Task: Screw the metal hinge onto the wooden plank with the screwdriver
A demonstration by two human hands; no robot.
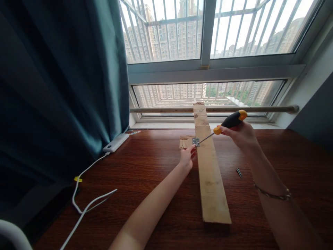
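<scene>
A long wooden board (211, 173) lies on the dark wood tabletop, its far end against the window rail. At its left edge sits a short wooden piece (185, 141), with a metal hinge (196, 141) spanning the two. My left hand (187, 157) is closed at the hinge's near side, fingertips on the hinge and short piece. In my right hand (240, 134) is a screwdriver (231, 121) with a black and yellow handle. Its shaft slants down to the left, and the tip meets the hinge's right leaf. Whether a screw sits under the tip is too small to tell.
A few screws (239, 172) lie on the tabletop (161, 187) right of the board. On the left, a white power bank (116, 143) with a white cable (78, 205) rests beside the blue curtain (109, 69). A horizontal rail (244, 109) crosses before the window.
</scene>
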